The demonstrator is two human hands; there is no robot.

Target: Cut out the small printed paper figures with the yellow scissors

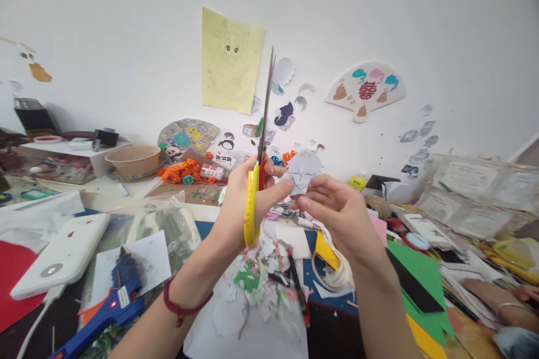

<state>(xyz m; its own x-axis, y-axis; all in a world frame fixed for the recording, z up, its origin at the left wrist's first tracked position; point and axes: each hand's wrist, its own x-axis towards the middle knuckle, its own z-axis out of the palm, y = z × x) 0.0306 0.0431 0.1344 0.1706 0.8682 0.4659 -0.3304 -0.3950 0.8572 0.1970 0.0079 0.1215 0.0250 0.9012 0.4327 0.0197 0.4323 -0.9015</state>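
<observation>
Paper cutout held aloft

Head view: pinched over scraps by L hand, scissors also gripped, blades up. R hand: fingers half-curled at cutout's edge, contact can't be told. Prob. adjusting step; scissors regrip req'd before any cut.

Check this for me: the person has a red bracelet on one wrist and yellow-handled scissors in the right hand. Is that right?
Not quite: the yellow-handled scissors are in the left hand, not the right hand, as the head view shows. The red bracelet is on one wrist, as you say.
</observation>
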